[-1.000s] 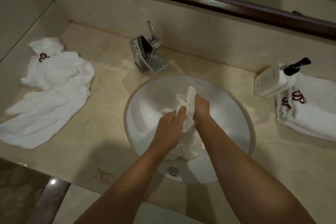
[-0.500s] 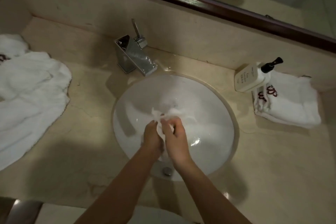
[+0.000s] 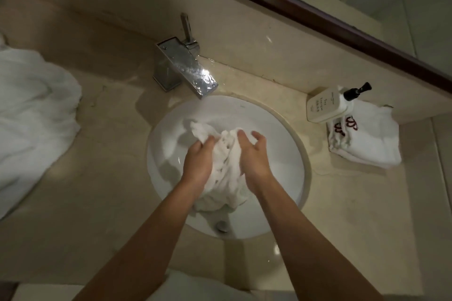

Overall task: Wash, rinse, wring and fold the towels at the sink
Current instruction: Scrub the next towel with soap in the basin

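Observation:
A crumpled white towel (image 3: 226, 173) lies bunched in the round white sink basin (image 3: 281, 129). My left hand (image 3: 199, 162) presses on its left side with fingers curled into the cloth. On the towel's right side my right hand (image 3: 252, 156) grips the cloth, its fingertips partly lifted. A chrome faucet (image 3: 186, 68) stands behind the basin; no water stream is visible.
A large white towel (image 3: 34, 124) is heaped on the marble counter at the left. A folded white towel with a red logo (image 3: 367, 139) lies at the right, with a pump soap bottle (image 3: 327, 105) resting on it. A dark-framed mirror (image 3: 318, 14) runs along the back.
My hands have gone from clasped tightly together around the bunched towel to slightly apart. The towel has loosened and spread wider in the basin. The view has shifted.

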`<state>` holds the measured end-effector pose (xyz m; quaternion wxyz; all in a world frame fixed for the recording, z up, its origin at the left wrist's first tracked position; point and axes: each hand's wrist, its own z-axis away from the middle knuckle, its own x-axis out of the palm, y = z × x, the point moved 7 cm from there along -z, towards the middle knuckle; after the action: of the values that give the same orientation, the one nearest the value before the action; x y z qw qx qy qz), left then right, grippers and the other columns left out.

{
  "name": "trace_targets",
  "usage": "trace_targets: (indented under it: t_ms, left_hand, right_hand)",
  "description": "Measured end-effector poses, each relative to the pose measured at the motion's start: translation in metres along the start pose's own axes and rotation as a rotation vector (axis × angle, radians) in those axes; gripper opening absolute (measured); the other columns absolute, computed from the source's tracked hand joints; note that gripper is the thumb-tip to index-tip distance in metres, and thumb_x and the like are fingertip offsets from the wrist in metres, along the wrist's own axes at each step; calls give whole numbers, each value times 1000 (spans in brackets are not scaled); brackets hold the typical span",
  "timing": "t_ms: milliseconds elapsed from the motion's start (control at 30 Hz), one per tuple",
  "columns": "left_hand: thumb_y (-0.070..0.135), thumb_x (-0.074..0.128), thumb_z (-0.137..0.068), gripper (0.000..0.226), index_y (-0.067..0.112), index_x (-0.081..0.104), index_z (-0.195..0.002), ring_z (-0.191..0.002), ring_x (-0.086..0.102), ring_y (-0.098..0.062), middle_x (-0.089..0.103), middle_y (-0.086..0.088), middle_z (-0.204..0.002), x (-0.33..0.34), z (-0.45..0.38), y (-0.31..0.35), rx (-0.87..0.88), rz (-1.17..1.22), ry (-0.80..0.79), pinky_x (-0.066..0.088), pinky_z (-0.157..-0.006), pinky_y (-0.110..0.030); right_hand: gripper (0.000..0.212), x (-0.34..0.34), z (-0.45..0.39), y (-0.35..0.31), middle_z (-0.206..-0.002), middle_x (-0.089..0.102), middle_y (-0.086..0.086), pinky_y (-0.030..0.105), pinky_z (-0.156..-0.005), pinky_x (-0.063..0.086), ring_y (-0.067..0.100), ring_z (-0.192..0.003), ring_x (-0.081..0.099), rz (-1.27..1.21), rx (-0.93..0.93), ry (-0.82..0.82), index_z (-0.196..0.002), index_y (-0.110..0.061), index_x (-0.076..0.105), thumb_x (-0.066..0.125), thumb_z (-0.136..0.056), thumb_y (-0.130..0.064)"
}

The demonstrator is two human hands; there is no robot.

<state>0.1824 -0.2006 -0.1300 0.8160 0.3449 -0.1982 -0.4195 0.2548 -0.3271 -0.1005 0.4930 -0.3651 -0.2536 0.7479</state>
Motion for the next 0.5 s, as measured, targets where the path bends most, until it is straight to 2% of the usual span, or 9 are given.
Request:
trace_targets:
  t_ms: [33, 133, 200, 233, 300, 333, 400, 433, 500]
  left_hand:
    - [34, 48, -98, 23, 21, 67, -101, -99, 65, -25, 71, -3, -99, -5, 2, -8, 39, -122, -34, 49, -87, -36]
    - [23, 43, -100, 31, 22, 62, -124, -107, 61, -31, 65, -10, -112, -29, -3, -33, 164, -631, -133, 47, -88, -37]
    - [36, 38, -101, 35, 35, 54, -131, -111, 60, -33, 61, -10, -120, -46, 2, -42, 181, -932, -183, 48, -92, -38]
    - [44, 33, -101, 38, 42, 48, -135, -115, 59, -32, 59, -8, -127, -55, 3, -44, 139, -1060, -173, 47, -95, -39]
    - [53, 28, -101, 41, 45, 43, -138, -112, 61, -32, 63, -7, -125, -66, 0, -37, 108, -1174, -122, 48, -97, -39]
    - [52, 30, -101, 40, 42, 45, -137, -103, 66, -31, 69, -9, -114, -67, -3, -33, 104, -1097, -127, 51, -92, -40]
    - [38, 40, -104, 33, 28, 53, -132, -74, 72, -29, 73, -15, -90, -61, -6, -22, 23, -610, -191, 59, -72, -38]
    - [27, 44, -105, 28, 19, 55, -129, -65, 72, -28, 72, -21, -89, -55, -4, -22, -72, -321, -237, 60, -63, -36]
    - [7, 50, -100, 14, 5, 59, -110, -73, 73, -28, 65, -31, -106, -48, -1, -10, -94, 91, -234, 61, -62, -33]
  right_hand:
    - [40, -10, -2, 1, -113, 63, 7, 38, -86, 53, 24, -102, 63, 25, -8, -33, -130, -22, 48, 56, -98, -45]
    - [27, -40, 2, 17, -106, 68, 14, 45, -92, 49, 25, -97, 63, 119, -20, -235, -113, -16, 65, 54, -101, -38]
    - [28, -65, 9, 37, -118, 71, 8, 49, -98, 46, 25, -105, 67, 17, 127, -322, -113, -18, 67, 47, -104, -36]
    - [31, -76, 13, 49, -120, 71, 8, 53, -99, 45, 28, -108, 67, -38, 220, -351, -107, -20, 68, 43, -104, -39]
    - [43, -92, 22, 64, -111, 72, 14, 62, -98, 44, 37, -106, 66, -146, 369, -362, -81, -20, 65, 39, -104, -45]
    - [48, -97, 25, 68, -107, 71, 17, 66, -98, 44, 40, -106, 66, -199, 412, -346, -71, -18, 62, 40, -103, -45]
    - [48, -102, 29, 68, -104, 68, 21, 62, -94, 50, 40, -102, 67, -202, 435, -267, -67, -10, 60, 47, -103, -38]
    - [40, -109, 28, 66, -103, 65, 23, 56, -88, 56, 38, -98, 67, -165, 411, -175, -72, -6, 59, 52, -102, -30]
    - [20, -119, 26, 49, -100, 58, 22, 44, -75, 61, 35, -93, 63, -50, 257, -51, -82, -2, 58, 57, -99, -13]
